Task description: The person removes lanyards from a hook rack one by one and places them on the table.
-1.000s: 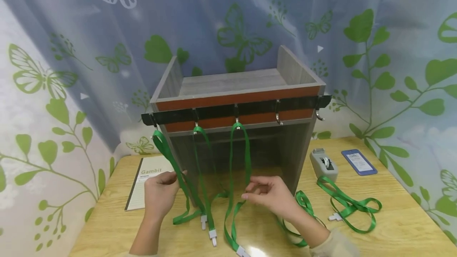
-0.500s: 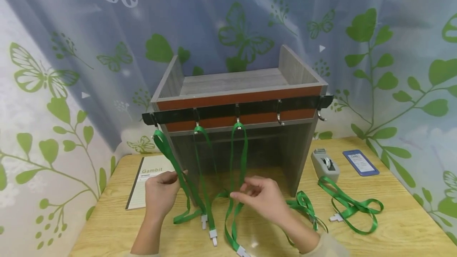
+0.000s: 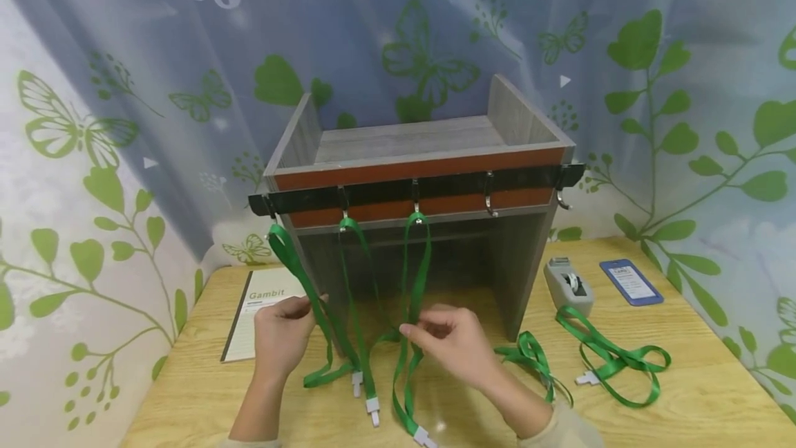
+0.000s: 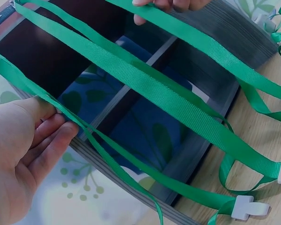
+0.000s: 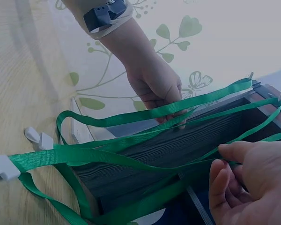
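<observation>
Three green lanyards hang from hooks on a black hook rail [image 3: 379,193] fixed across a grey wooden shelf unit [image 3: 528,254]. My left hand [image 3: 281,334] pinches the strap of the leftmost lanyard [image 3: 289,254], whose white clip [image 4: 246,207] hangs low in the left wrist view. The middle lanyard [image 3: 352,310] hangs untouched between my hands. With thumb and fingers, my right hand [image 3: 457,346] pinches the straps of the third lanyard [image 3: 423,272] partway down. Its white clip [image 3: 424,437] lies near the table's front. The two rightmost hooks [image 3: 490,204] carry nothing.
Two more green lanyards lie on the wooden table [image 3: 696,365]: one [image 3: 533,358] by my right forearm, the other [image 3: 612,358] farther right. Behind them are a grey tape dispenser [image 3: 567,287] and a blue card holder [image 3: 631,283]. A notebook [image 3: 249,316] lies at left.
My right hand has moved left along with the third lanyard's right strap, drawing its straps closer together. My left hand has stayed at the leftmost lanyard.
</observation>
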The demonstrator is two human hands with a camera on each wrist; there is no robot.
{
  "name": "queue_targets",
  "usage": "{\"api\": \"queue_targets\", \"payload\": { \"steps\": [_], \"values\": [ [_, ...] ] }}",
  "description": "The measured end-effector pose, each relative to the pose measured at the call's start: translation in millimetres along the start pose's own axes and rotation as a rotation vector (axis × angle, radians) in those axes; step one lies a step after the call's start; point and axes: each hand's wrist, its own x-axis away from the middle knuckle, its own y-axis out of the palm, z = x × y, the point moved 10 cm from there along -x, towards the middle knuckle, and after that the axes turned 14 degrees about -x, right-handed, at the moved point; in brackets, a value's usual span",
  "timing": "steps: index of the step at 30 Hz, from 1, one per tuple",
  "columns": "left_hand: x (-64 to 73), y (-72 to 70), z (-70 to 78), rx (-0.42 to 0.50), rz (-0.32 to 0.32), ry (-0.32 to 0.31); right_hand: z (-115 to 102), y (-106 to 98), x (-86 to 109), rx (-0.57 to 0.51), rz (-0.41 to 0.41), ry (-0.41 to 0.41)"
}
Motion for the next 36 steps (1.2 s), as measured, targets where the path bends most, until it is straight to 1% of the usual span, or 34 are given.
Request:
{"api": "queue_targets", "payload": {
  "steps": [3,6,9,13,18,22,24,27,32,36],
  "values": [
    [0.3,-0.1,-0.1,0.005,0.001,-0.002,-1,0,-4.0,-0.042,-0.016,0.0],
    [-0.2,0.8,-1.2,0.012,-0.003,-0.011,-3,-6,-8.6,-0.077,-0.014,0.009],
    [-0.7,1.4,-2.7,0.016,-0.006,-0.021,-8,-14,-13.5,-0.067,-0.013,0.019],
    [-0.4,0.0,-3.3,0.02,0.008,-0.029,-22,-26,-18.7,-0.025,-0.02,0.013],
    [0.9,1.6,-3.7,0.043,0.012,-0.028,-43,-42,-19.1,-0.033,-0.001,-0.036],
    [0.7,2.3,-2.7,0.051,0.011,-0.017,-62,-49,-19.1,-0.029,0.008,-0.083],
    [0.9,1.6,-0.7,0.043,0.015,-0.012,-74,-51,-20.1,-0.025,0.009,-0.121],
    [1.3,0.5,-0.5,0.034,0.02,-0.022,-93,-52,-20.6,-0.025,0.018,-0.17],
    [3.2,0.5,0.3,0.05,0.039,-0.012,-127,-53,-18.2,-0.034,0.035,-0.238],
    [4.1,0.7,3.9,0.055,0.041,0.005,-157,-52,-15.9,-0.062,0.003,-0.314]
  ]
}}
